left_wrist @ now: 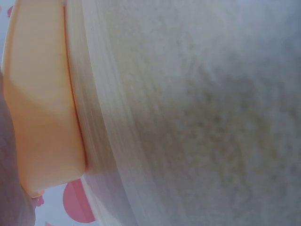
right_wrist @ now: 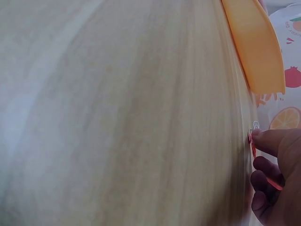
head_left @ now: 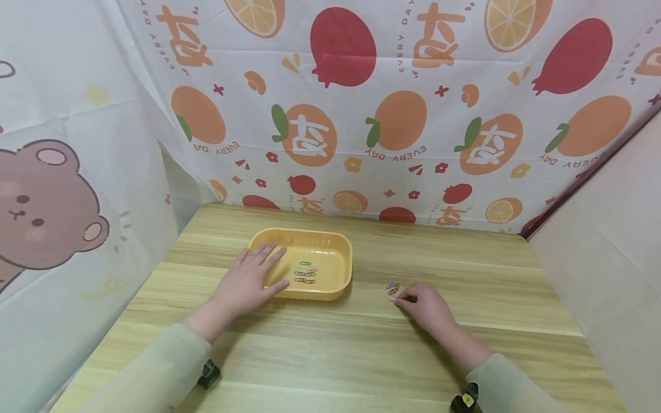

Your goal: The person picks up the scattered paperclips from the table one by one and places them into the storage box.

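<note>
A yellow tray [head_left: 338, 289] stands left of centre, with several coloured paper clips [head_left: 306, 274] lying on its floor. My left hand [head_left: 250, 281] lies over the tray's left side, fingers spread and thumb across the front rim. To the right of the tray, a small group of paper clips [head_left: 393, 288] lies on the table. There my right hand [head_left: 426, 307] pinches a whitish paper clip [head_left: 392, 299] between thumb and forefinger. In the right wrist view a pale clip [right_wrist: 256, 125] shows at the fingertips, beside red ones [right_wrist: 253, 147]. The left wrist view shows mostly the tray's outer wall [left_wrist: 44, 103].
The wooden table [head_left: 330, 355] reaches back to a fruit-printed curtain [head_left: 351, 115]. A white sheet with a bear print [head_left: 46, 206] hangs on the left, and a plain pale panel [head_left: 609, 229] borders the right side.
</note>
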{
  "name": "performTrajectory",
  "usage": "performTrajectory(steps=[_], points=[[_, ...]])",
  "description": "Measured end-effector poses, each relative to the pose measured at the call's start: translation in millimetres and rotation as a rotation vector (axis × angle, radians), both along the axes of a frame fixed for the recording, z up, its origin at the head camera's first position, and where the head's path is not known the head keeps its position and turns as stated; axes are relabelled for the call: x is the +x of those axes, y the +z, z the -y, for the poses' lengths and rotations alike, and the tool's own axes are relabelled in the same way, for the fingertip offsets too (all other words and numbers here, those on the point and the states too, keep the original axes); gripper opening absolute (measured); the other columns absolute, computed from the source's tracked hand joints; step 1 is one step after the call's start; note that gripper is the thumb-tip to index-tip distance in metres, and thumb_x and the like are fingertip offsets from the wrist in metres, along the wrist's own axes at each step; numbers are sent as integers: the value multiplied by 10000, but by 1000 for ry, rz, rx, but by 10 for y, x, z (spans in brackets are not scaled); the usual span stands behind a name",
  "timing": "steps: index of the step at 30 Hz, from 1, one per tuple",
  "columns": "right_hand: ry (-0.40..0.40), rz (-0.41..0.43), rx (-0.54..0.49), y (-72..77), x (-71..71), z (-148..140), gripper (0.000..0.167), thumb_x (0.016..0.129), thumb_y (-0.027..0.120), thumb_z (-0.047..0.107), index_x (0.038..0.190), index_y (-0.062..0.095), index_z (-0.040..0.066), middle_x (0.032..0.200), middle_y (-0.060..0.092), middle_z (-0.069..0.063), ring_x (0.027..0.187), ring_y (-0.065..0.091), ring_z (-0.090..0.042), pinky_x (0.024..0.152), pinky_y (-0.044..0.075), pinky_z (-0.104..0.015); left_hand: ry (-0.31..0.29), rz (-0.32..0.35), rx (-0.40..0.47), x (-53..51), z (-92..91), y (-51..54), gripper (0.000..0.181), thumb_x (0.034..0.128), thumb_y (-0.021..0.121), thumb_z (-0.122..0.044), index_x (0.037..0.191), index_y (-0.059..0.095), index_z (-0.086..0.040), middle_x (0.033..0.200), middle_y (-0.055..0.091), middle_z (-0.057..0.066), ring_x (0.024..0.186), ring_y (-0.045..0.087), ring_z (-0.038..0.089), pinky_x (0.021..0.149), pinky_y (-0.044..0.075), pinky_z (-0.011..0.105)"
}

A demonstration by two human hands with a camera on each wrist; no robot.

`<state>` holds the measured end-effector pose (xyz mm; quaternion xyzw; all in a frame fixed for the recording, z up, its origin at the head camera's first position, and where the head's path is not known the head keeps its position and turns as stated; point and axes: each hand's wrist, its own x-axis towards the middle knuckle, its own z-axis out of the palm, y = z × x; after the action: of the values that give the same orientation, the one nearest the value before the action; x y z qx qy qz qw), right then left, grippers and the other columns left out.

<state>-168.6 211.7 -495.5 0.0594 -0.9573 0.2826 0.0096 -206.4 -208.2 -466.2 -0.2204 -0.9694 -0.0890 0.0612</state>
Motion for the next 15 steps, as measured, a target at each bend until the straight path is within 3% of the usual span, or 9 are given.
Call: performTrajectory(steps=[15], points=[[-18,33,-34,24,-61,-42,73,845,796,325,843,774,255,846,644,111,779,568,-82,715,501,-318,-2,-10,5,-5,4,-7,833,922,462,-708,1582,276,-235,1633,234,80,1492,195,341,1195,65,583]])
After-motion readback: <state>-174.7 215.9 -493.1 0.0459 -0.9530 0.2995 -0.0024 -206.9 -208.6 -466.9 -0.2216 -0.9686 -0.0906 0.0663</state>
